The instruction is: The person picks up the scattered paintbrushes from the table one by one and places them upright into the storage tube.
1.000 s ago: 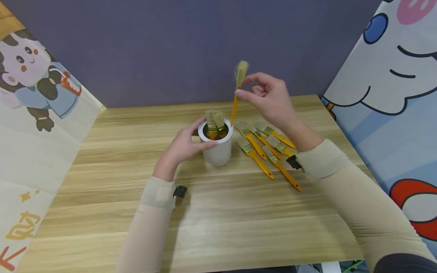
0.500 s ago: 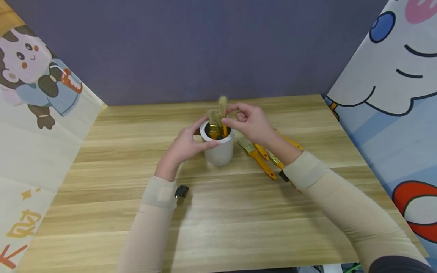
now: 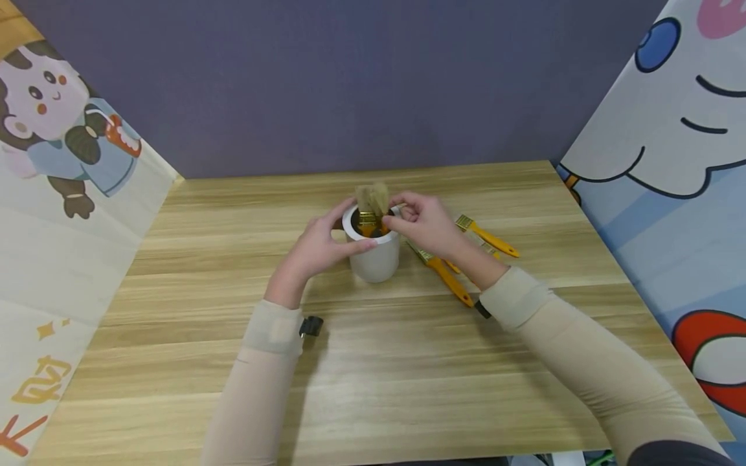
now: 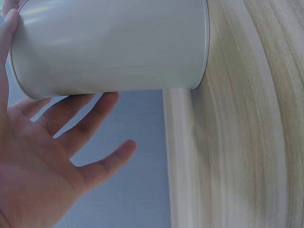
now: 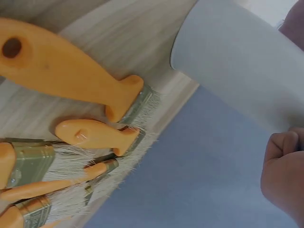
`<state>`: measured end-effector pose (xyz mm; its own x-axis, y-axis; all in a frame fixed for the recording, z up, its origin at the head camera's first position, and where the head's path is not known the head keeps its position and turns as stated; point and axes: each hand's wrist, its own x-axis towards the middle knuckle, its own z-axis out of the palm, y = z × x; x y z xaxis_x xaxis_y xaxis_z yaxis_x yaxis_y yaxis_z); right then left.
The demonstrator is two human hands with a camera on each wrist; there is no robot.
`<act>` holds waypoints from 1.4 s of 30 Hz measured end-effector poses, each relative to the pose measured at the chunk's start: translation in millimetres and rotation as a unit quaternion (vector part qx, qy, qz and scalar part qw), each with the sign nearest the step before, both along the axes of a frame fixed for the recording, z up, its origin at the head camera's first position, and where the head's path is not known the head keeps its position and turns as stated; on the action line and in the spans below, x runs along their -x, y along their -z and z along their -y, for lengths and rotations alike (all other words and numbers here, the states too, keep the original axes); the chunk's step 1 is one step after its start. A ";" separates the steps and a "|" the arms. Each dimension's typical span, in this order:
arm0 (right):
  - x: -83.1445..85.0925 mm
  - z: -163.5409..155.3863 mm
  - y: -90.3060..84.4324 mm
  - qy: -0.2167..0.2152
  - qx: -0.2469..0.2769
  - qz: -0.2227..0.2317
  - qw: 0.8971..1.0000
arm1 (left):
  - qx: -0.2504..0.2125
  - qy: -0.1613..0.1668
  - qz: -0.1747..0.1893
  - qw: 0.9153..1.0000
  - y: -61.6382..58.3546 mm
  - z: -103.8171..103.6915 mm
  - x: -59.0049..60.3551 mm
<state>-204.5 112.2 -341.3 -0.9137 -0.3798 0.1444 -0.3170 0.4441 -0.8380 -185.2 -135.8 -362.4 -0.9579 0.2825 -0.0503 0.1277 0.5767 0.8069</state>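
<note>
A white cylindrical cup [image 3: 375, 266] stands upright on the wooden table, with several paintbrushes in it, bristles up. My left hand [image 3: 319, 249] holds the cup from the left, thumb at the front of the rim. The left wrist view has the hand's fingers [image 4: 92, 121] spread along the smooth wall, the lowest one apart from it. At the cup's mouth my right hand [image 3: 428, 223] pinches a paintbrush [image 3: 380, 196] between thumb and index finger, its handle down inside. The right wrist view catches only curled fingers [image 5: 285, 171] beside the cup [image 5: 237, 61].
Right of the cup lie several yellow-handled paintbrushes [image 3: 449, 281], partly hidden under the right forearm. One paintbrush [image 3: 492, 239] lies farther back. A dark blue-grey partition [image 3: 361, 84] rises behind the table, with cartoon-printed panels on both sides.
The right hand brought its paintbrush from above the right side of the cup, left and down into the opening. The left hand has kept its hold on the cup.
</note>
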 end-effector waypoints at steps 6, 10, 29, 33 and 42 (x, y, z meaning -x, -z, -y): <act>0.2 -0.8 3.6 0.007 -0.014 -0.007 1.000 | -0.001 -0.002 0.004 1.000 0.0 -0.2 -0.7; 0.9 -0.6 5.3 0.012 -0.014 -0.012 1.000 | 0.001 -0.003 0.004 1.000 -0.5 -0.5 -1.0; 9.3 -15.7 -13.3 0.031 -0.001 -0.019 0.999 | 0.008 -0.005 -0.001 1.000 1.0 0.7 -0.3; 16.4 -30.0 -26.9 0.029 -0.009 -0.027 0.999 | 0.011 -0.008 0.000 1.000 -0.2 0.4 -0.3; 33.0 -81.3 -42.0 0.061 -0.090 -0.021 0.994 | 0.017 -0.011 0.001 1.000 -1.6 1.3 -0.8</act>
